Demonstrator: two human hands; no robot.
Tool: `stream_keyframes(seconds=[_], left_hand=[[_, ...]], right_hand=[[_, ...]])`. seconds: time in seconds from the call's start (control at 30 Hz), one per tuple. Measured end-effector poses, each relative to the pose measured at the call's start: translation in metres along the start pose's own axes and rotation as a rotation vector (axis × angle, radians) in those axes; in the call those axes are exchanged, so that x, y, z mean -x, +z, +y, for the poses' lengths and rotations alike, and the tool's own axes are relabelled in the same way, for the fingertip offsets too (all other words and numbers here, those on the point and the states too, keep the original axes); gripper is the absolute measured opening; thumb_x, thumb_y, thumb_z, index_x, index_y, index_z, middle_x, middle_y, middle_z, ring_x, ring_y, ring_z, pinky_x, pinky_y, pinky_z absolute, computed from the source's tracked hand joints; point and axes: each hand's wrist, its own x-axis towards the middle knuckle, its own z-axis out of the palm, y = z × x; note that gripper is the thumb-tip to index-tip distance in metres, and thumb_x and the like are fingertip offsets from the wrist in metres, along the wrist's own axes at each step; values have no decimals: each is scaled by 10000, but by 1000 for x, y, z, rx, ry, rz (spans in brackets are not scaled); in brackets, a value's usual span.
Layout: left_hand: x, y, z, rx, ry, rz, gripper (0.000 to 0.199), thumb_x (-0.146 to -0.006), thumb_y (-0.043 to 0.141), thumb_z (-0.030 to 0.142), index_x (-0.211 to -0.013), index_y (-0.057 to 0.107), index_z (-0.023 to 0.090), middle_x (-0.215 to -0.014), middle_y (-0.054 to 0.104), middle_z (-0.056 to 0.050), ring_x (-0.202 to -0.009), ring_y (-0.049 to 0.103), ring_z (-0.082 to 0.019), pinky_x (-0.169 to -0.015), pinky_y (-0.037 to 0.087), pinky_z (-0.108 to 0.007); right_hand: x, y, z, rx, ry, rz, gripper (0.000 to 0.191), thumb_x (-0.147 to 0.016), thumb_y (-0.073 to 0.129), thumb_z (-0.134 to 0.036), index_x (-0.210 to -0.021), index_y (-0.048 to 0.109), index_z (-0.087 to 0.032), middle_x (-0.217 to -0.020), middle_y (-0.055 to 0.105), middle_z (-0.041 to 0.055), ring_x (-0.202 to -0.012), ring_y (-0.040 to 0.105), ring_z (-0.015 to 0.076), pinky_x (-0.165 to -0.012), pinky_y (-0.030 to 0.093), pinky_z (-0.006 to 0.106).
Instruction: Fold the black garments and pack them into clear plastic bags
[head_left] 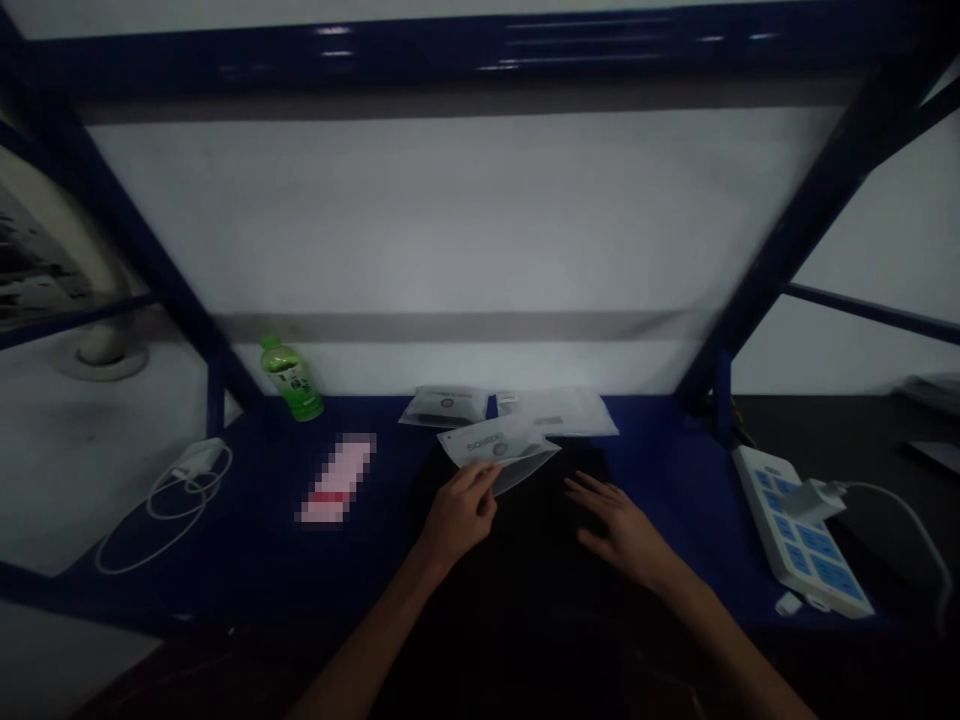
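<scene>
My left hand (pixel 461 515) grips the lower edge of a translucent white plastic packet (pixel 495 450) with printed lettering, holding it up over a black cloth or mat (pixel 517 540). My right hand (pixel 619 530) lies to the right with its fingers spread, resting on or just above the black surface and holding nothing. Two similar flat packets lie just beyond, one (pixel 444 405) at the back left and a wider one (pixel 555 410) at the back right. The held packet overlaps the nearer edge of the right one.
A green-capped drink bottle (pixel 291 380) lies on the blue bench top (pixel 247 540), near a pixelated pink item (pixel 336 480). A white charger with coiled cable (pixel 199 462) is at left, a white power strip (pixel 795 530) at right. Blue steel shelf frame (pixel 817 220) surrounds the bench.
</scene>
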Motion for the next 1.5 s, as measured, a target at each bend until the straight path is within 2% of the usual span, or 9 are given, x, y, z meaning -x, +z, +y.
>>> stream_keyframes(seconds=[0.2, 0.3, 0.47, 0.57, 0.8, 0.97, 1.07, 1.27, 1.5], left_hand=[[0, 2, -1, 13, 5, -21, 527, -846, 494, 60, -1337, 562, 239, -1279, 596, -65, -1176, 583, -198, -1011, 510, -340], [0, 1, 0, 31, 3, -46, 536, -847, 503, 62, -1351, 549, 240, -1298, 585, -69, -1182, 581, -204, -1018, 504, -346], [-1, -3, 3, 117, 36, -114, 563, -849, 493, 51, -1372, 518, 259, -1306, 577, -62, -1191, 575, -190, -1032, 491, -326], [-2, -6, 6, 151, 41, -126, 527, -848, 487, 43, -1332, 546, 245, -1280, 589, -64, -1161, 593, -185, -1018, 496, -313], [-3, -9, 10, 200, -58, -89, 411, -827, 485, 32, -1170, 545, 252, -1091, 641, -38, -1009, 645, -166, -917, 516, -269], [-1, -4, 6, 175, -77, -66, 314, -818, 507, 66, -1079, 508, 241, -989, 630, -30, -930, 650, -172, -845, 517, -269], [1, -2, 4, 166, -68, -54, 310, -812, 515, 70, -1073, 506, 237, -976, 630, -27, -917, 653, -169, -829, 517, -261], [2, -3, 4, 159, -31, -40, 290, -805, 523, 64, -1041, 520, 233, -951, 631, -21, -889, 651, -168, -812, 517, -261], [4, 1, 0, 189, -48, 58, 284, -808, 533, 87, -1058, 527, 220, -933, 634, -24, -840, 650, -169, -762, 516, -262]], right_hand=[[3, 10, -4, -35, 58, 265, 453, -886, 506, -306, -1332, 545, -233, -1389, 569, 115, -1286, 525, 296, -1044, 432, 521], [4, 5, -17, -71, 38, 354, 478, -890, 511, -319, -1362, 513, -243, -1406, 552, 116, -1283, 526, 297, -1041, 435, 510], [-3, 0, -56, 23, -221, 152, 522, -848, 584, -254, -1364, 508, -235, -1435, 526, 111, -1381, 409, 299, -1115, 331, 544], [-12, 3, -67, 54, -266, 83, 528, -814, 607, -206, -1336, 532, -223, -1443, 519, 105, -1399, 378, 298, -1131, 309, 549], [-41, 2, -46, 0, -212, -13, 523, -758, 639, -261, -1278, 600, -222, -1490, 466, 64, -1458, 217, 359, -1156, 233, 591], [-58, -1, -43, -14, -225, -67, 607, -853, 581, -369, -1437, 459, -254, -1486, 468, 69, -1377, 385, 317, -1143, 287, 533], [-66, 1, -50, 49, -152, -58, 520, -895, 534, -375, -1406, 493, -283, -1488, 460, 59, -1359, 401, 319, -1114, 324, 526], [-85, 9, -81, 233, 233, -84, 392, -956, 443, -412, -1297, 582, -277, -1394, 538, 127, -1154, 588, 337, -881, 493, 466], [-89, 10, -92, 231, 325, -52, 584, -948, 388, -586, -1333, 548, -176, -1266, 617, 198, -1131, 603, 361, -896, 467, 482]])
